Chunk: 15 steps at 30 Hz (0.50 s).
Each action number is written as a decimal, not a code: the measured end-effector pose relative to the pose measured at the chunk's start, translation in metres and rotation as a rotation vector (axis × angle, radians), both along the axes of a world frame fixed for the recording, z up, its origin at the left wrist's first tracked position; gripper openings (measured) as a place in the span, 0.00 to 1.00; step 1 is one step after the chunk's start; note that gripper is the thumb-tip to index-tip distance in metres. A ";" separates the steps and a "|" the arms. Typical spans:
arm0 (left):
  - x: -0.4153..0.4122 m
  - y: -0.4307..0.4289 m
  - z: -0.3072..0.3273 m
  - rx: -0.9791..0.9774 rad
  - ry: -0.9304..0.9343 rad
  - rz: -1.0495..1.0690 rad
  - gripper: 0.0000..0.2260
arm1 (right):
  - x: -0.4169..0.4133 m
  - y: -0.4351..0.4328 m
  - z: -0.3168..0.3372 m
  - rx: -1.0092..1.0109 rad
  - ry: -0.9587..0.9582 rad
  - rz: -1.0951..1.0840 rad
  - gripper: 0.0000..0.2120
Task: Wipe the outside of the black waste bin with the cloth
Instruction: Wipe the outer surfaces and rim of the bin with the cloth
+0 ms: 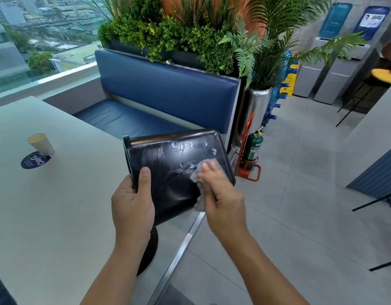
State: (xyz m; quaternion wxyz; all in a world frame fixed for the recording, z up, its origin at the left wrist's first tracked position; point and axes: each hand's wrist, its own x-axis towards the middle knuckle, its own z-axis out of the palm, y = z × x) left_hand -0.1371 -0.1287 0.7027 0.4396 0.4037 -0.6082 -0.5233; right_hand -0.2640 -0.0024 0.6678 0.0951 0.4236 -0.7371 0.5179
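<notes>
Black waste bin: left hand fingers grip its edge, right hand fingers press cloth flat

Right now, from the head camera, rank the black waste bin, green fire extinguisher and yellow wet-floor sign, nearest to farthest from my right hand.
1. Black waste bin, under right hand and white cloth.
2. Green fire extinguisher, floor beyond, right.
3. Yellow wet-floor sign, far back right.

Left hand curled; right hand flat
</notes>
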 end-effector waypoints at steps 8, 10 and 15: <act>0.003 0.000 0.003 0.083 0.045 -0.011 0.18 | -0.031 0.010 0.004 -0.018 0.060 -0.115 0.16; 0.000 0.002 0.006 0.077 0.040 -0.009 0.18 | -0.025 0.003 0.006 -0.019 0.092 -0.126 0.18; -0.002 0.003 0.007 -0.011 -0.045 0.034 0.22 | 0.031 -0.002 -0.014 -0.027 0.142 0.113 0.21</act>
